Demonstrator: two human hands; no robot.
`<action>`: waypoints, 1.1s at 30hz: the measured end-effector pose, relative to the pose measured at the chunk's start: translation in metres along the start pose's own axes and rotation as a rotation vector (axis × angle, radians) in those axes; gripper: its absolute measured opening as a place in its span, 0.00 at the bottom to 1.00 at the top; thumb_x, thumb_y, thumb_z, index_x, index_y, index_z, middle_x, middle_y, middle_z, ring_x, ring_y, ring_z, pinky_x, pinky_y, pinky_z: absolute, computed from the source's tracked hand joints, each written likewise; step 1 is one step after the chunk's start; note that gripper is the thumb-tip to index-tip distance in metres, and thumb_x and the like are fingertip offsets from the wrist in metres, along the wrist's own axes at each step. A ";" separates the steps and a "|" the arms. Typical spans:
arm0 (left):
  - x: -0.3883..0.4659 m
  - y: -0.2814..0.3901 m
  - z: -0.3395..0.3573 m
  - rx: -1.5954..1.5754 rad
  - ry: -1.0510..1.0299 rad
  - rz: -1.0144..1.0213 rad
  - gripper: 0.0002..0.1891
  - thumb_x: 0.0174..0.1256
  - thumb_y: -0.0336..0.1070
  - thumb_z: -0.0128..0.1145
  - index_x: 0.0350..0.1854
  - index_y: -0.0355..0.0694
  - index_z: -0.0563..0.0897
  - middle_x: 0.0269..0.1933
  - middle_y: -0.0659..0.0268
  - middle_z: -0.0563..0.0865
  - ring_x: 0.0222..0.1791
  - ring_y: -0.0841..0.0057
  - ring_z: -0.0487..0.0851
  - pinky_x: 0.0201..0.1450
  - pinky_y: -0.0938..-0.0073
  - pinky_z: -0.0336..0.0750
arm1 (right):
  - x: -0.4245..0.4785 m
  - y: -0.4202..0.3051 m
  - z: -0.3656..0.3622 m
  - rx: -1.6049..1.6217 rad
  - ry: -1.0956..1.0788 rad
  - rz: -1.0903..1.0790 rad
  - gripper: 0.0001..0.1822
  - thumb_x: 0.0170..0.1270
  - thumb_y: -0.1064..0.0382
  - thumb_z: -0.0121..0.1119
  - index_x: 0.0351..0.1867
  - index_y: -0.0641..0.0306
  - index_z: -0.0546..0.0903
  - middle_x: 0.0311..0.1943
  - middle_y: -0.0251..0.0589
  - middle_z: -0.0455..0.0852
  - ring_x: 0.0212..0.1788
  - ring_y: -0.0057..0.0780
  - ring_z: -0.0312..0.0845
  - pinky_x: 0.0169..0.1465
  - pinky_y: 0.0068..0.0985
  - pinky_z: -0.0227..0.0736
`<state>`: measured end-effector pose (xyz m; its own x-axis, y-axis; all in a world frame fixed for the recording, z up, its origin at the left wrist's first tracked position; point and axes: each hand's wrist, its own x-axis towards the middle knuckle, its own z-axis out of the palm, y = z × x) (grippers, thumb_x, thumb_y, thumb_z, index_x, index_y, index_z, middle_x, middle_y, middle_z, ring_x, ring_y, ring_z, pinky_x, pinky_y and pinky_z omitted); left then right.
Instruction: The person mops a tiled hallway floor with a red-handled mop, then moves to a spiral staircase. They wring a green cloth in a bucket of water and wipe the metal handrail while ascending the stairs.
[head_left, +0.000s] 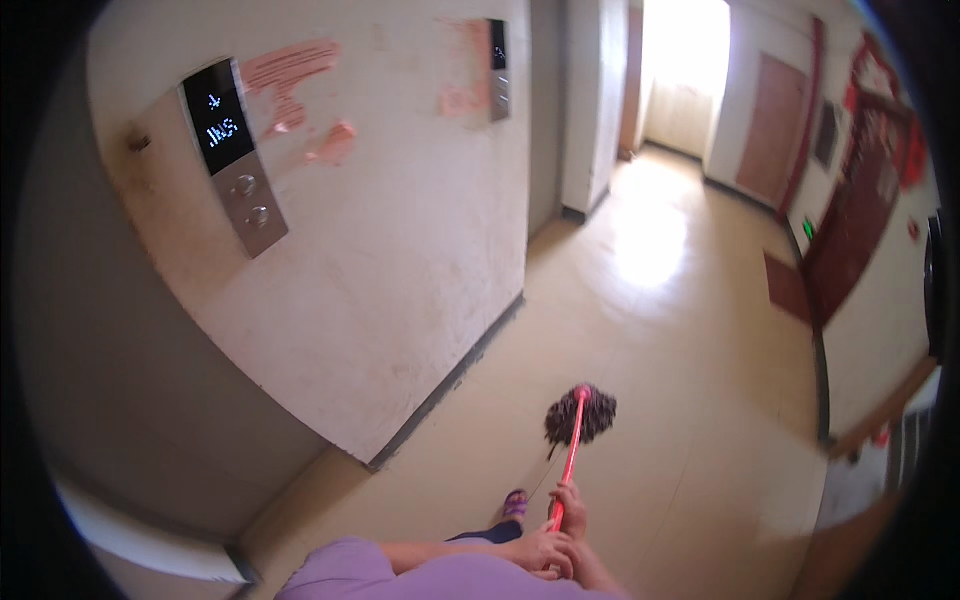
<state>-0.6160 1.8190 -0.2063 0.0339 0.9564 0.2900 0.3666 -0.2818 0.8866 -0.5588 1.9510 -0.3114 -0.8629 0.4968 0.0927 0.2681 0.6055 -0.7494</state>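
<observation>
A mop with a dark, shaggy head (589, 420) rests on the tiled floor in front of me, its pink-red handle (574, 448) slanting down toward my body. My right hand (571, 511) wraps around the handle, lower on the shaft and nearer the mop head. Close to my waist, my left hand (546, 552) is closed over the handle's upper part, and the handle's top end is hidden by my hands. One foot in a purple sandal (515, 504) stands left of the handle.
A wall with an elevator call panel (234, 157) stands at left, beside grey elevator doors (150, 360). Its dark baseboard (450, 382) borders the floor. On the right are a dark red door (862, 225) and a doormat (787, 285). A bright window (686, 45) lights the corridor's far end.
</observation>
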 end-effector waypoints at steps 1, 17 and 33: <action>0.014 -0.006 -0.023 -0.012 -0.033 0.029 0.05 0.51 0.35 0.56 0.30 0.51 0.82 0.45 0.74 0.81 0.53 0.74 0.75 0.53 0.45 0.57 | 0.030 0.014 -0.007 -0.028 0.038 -0.044 0.11 0.49 0.74 0.59 0.35 0.57 0.79 0.47 0.43 0.79 0.52 0.41 0.76 0.45 0.31 0.74; 0.138 -0.107 -0.153 -0.061 0.091 -0.132 0.11 0.48 0.30 0.54 0.35 0.44 0.84 0.50 0.65 0.80 0.55 0.68 0.73 0.64 0.59 0.60 | 0.224 0.083 -0.007 0.048 -0.105 0.026 0.09 0.53 0.70 0.58 0.37 0.59 0.78 0.51 0.45 0.77 0.55 0.47 0.73 0.49 0.34 0.73; 0.328 -0.187 -0.171 0.115 0.497 -0.811 0.18 0.57 0.41 0.58 0.50 0.42 0.77 0.56 0.52 0.77 0.45 0.58 0.82 0.46 0.65 0.77 | 0.394 0.240 -0.074 0.030 -0.183 -0.121 0.10 0.57 0.65 0.57 0.40 0.61 0.72 0.42 0.46 0.75 0.44 0.49 0.73 0.42 0.37 0.71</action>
<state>-0.8323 2.1726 -0.2151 -0.6589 0.7081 -0.2539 0.1947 0.4866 0.8516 -0.8030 2.3379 -0.4062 -0.9520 0.2991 0.0649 0.1474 0.6339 -0.7592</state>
